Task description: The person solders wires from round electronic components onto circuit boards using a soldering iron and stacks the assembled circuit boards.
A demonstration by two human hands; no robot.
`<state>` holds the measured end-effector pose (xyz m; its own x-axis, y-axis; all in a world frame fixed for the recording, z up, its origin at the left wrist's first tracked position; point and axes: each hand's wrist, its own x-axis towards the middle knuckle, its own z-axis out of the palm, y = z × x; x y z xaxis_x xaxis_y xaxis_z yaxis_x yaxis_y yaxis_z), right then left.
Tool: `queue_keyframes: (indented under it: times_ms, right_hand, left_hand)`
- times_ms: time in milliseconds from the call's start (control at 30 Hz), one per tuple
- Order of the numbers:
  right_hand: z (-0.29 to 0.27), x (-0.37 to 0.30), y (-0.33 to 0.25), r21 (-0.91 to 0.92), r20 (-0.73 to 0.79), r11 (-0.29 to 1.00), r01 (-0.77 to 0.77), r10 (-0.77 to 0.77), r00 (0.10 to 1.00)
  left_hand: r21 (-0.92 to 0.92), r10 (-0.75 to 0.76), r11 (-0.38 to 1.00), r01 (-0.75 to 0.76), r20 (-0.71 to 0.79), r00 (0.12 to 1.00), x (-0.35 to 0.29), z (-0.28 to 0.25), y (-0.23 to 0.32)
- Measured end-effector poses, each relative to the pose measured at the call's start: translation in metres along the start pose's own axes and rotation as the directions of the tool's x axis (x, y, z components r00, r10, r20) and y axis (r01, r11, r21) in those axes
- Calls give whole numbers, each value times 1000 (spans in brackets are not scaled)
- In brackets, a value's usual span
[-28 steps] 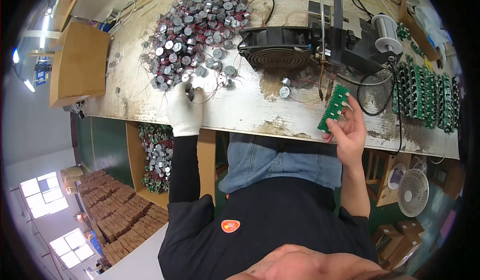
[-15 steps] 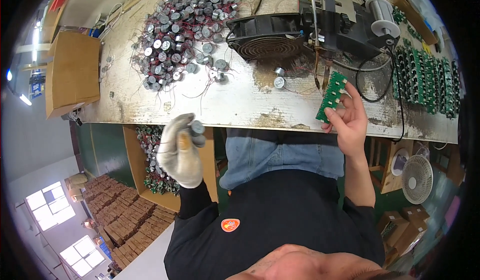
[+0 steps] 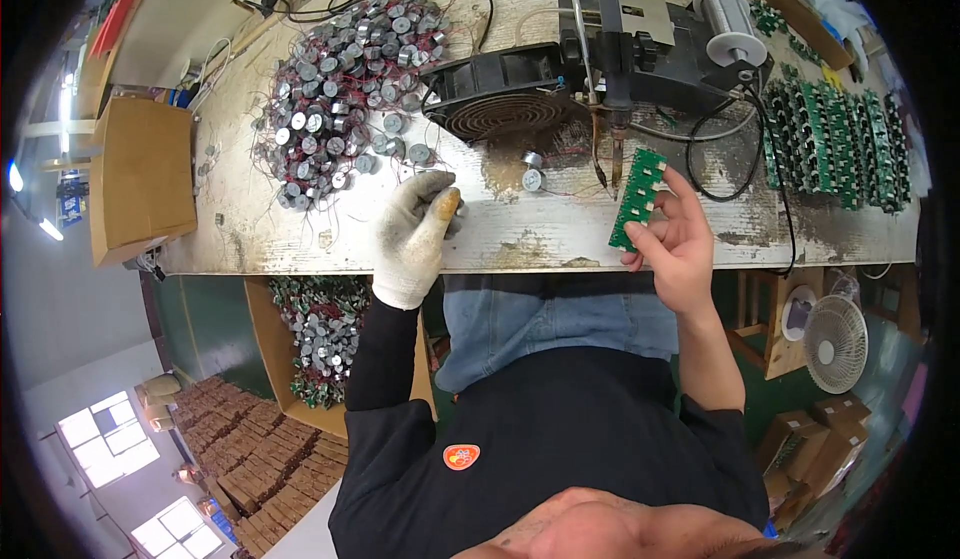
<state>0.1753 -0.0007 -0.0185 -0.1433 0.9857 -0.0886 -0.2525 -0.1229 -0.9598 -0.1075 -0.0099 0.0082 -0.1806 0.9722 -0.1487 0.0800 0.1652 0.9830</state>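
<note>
There, my right hand (image 3: 680, 259) pinched the green circuit board (image 3: 637, 199), long axis running away from me, just right of the iron tip (image 3: 617, 167), while my gloved left hand (image 3: 408, 244) (open or closed, I couldn't tell) hung well leftward!

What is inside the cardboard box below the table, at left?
Grey round parts and green pieces show. Whatever lies under them is covered; the black sleeve hides some too.
</note>
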Motion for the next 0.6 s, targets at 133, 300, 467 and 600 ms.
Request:
queue_keyframes:
  times_ms: [133, 300, 467, 600]
  right_hand:
    - [0, 0, -2, 1, -7, 1000, -15, 15, 1000]
    - [-1, 1, 0, 14, -5, 1000, -11, 11, 1000]
    - [-3, 1, -2, 1, -8, 1000, -25, 25, 1000]
    - [-1, 0, -3, 7, -9, 1000, -29, 30, 1000]
  left_hand:
    - [-59, -2, 998, 6, 68, 998, 12, -7, 2]
    - [-160, 133, 977, -141, -62, 989, 19, -1, -4]
    - [32, 291, 957, -290, -89, 952, 18, 14, -4]
    - [280, 395, 878, -388, 34, 918, 7, 30, -3]
